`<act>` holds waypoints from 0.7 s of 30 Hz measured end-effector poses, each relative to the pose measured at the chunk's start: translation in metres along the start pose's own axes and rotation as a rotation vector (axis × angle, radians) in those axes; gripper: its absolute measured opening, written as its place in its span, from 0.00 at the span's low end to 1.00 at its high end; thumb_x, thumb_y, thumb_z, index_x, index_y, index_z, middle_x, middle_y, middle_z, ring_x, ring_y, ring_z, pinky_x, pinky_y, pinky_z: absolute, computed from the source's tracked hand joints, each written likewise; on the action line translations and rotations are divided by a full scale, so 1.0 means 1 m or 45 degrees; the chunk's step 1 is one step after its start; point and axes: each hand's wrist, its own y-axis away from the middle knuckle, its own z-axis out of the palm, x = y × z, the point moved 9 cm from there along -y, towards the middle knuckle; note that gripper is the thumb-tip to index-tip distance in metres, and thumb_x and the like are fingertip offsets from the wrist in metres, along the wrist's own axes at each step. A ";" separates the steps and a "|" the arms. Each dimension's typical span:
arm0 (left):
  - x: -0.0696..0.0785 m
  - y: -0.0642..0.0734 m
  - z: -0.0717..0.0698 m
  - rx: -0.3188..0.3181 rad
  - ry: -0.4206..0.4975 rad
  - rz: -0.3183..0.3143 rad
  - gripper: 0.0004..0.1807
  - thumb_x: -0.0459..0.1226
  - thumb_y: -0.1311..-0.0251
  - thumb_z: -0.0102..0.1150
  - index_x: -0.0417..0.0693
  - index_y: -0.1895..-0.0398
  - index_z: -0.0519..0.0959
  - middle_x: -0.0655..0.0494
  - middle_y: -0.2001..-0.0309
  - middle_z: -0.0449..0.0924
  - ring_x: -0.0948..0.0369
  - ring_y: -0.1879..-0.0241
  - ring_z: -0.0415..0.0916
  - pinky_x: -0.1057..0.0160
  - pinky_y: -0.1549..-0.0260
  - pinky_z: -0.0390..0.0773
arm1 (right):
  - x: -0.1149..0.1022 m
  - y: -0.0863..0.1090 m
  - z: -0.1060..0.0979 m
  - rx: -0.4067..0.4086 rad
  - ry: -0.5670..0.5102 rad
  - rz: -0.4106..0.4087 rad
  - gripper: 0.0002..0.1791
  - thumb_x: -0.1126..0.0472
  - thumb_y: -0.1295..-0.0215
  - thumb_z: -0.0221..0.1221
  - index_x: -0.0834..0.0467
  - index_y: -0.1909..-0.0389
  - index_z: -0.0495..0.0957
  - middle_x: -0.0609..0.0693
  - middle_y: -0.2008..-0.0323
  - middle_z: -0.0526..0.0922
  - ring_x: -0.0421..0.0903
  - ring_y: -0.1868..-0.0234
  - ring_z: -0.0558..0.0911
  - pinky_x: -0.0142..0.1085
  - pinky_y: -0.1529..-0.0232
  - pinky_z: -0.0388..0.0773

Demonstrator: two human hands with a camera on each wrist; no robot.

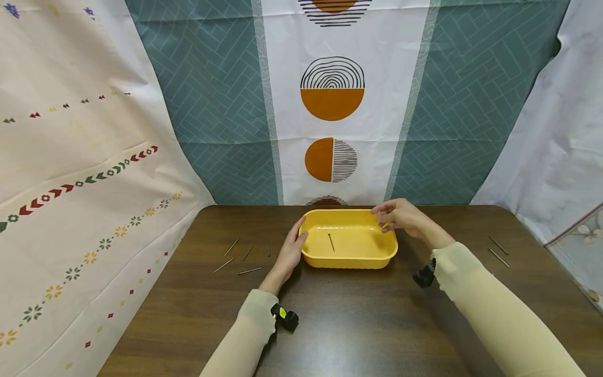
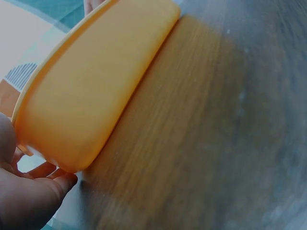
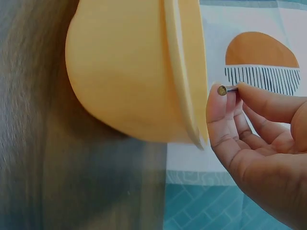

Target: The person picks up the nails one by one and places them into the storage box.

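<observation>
A yellow plastic tray (image 1: 348, 263) stands on the dark wooden table, with one nail (image 1: 331, 242) lying inside it. My left hand (image 1: 288, 256) grips the tray's left end, thumb at the rim and fingers along the outside; the left wrist view shows fingertips (image 2: 64, 179) against its lower corner. Above the tray's right end, my right hand (image 1: 400, 217) pinches a nail (image 3: 228, 89) between thumb and fingers. Its round head faces the right wrist camera, while most of the shank is hidden.
Several loose nails (image 1: 249, 270) lie on the table (image 1: 348, 324) left of the tray. Two more nails (image 1: 499, 258) lie far to the right. A patterned cloth (image 1: 226, 104) hangs behind the table's back edge, and a white cloth (image 1: 94, 209) hangs at the left.
</observation>
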 end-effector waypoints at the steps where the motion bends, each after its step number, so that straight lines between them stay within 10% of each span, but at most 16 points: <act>1: -0.001 0.000 0.000 0.002 0.000 -0.006 0.29 0.40 0.16 0.43 0.55 0.17 0.56 0.50 0.17 0.49 0.48 0.19 0.47 0.43 0.23 0.52 | 0.001 -0.001 0.003 -0.006 -0.013 -0.004 0.22 0.71 0.24 0.56 0.78 0.35 0.69 0.58 0.56 0.78 0.47 0.62 0.80 0.39 0.57 0.87; 21: -0.001 0.000 0.001 0.004 -0.009 -0.006 0.29 0.40 0.16 0.42 0.54 0.17 0.56 0.49 0.17 0.49 0.48 0.19 0.48 0.44 0.23 0.54 | 0.016 -0.020 0.046 -0.011 -0.132 0.011 0.22 0.71 0.27 0.56 0.78 0.37 0.71 0.60 0.53 0.80 0.48 0.63 0.81 0.40 0.55 0.86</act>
